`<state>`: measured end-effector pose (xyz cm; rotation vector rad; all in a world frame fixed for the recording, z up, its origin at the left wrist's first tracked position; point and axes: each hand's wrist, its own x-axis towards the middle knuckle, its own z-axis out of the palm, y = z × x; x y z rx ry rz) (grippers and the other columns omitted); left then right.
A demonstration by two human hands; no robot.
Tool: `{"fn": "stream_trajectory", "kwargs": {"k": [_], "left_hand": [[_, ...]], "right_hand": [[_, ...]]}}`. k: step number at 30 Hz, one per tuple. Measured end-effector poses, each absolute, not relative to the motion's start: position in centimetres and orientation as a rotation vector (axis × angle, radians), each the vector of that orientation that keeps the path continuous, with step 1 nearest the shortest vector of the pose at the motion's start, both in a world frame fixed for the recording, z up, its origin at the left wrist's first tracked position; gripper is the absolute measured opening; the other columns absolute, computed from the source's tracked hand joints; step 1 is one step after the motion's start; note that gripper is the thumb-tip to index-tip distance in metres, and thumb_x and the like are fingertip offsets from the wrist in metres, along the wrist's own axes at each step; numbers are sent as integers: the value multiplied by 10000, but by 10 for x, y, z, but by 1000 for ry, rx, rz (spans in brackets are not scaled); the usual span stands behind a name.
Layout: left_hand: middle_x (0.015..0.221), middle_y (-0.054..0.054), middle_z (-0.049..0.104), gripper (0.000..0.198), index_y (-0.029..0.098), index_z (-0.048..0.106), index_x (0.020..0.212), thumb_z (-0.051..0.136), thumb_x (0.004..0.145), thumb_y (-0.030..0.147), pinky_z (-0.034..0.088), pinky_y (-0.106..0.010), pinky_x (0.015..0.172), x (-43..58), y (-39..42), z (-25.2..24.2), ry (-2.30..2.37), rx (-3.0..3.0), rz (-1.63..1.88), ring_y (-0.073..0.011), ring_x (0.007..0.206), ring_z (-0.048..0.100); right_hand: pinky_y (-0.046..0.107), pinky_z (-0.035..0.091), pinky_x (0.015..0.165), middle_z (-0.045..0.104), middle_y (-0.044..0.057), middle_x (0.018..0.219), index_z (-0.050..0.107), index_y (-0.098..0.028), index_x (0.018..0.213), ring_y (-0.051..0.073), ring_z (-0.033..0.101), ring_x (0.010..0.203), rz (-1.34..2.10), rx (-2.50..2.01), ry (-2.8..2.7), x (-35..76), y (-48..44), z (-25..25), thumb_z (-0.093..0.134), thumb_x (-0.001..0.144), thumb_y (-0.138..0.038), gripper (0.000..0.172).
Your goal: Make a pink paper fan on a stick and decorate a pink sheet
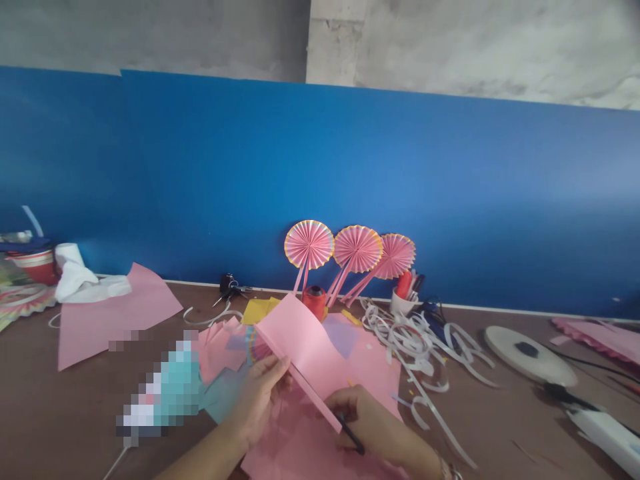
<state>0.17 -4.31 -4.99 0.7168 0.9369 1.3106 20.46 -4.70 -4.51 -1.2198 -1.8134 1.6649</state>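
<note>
Above the brown table [35, 413], right in front of you, a bent pink sheet [305, 333] is up over more pink paper [280, 440]. Your left hand [259, 395] pinches its edge between thumb and fingers. Your right hand [367, 419] has its fingers curled around the black-handled scissors [353, 437], by the sheet's near edge. Behind, three round pink fans [309, 245] lean on the blue wall [215, 167], with curly white strips [406, 339] to the right.

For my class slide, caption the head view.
Left hand holding curved pink paper, right hand a black tool, before three round pleated pink fans.
</note>
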Motion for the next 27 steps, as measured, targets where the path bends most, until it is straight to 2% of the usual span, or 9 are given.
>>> {"fn": "stream_trajectory", "kwargs": {"k": [6,13,19,27], "left_hand": [[557,14,568,267,139,662,620,765,631,386,387,-184,512,2,-44,-48,973,733,1293,-82,517,489],[556,17,557,275,135,662,614,787,600,380,395,-177,513,2,-43,-47,971,727,1291,-78,526,486],[556,19,546,281,131,655,615,789,605,377,400,-179,498,5,-45,-47,938,708,1254,-72,516,477],[533,15,559,282,135,637,601,771,639,380,400,-183,474,5,-45,-53,910,724,1243,-78,495,493]], "right_hand": [[134,286,388,492,-74,511,704,-135,740,50,394,440,1643,-1223,-1854,207,-46,-42,552,509,-25,298],[139,304,395,539,-62,525,713,-146,766,64,424,455,1578,-1254,-1919,206,-45,-46,570,512,-54,306],[137,359,408,597,-35,597,721,-159,820,69,465,453,1535,-1288,-1967,205,-47,-42,488,532,-72,380],[137,375,426,590,-39,619,716,-162,849,59,454,455,1524,-1271,-1993,206,-49,-42,461,522,-67,425]]}}
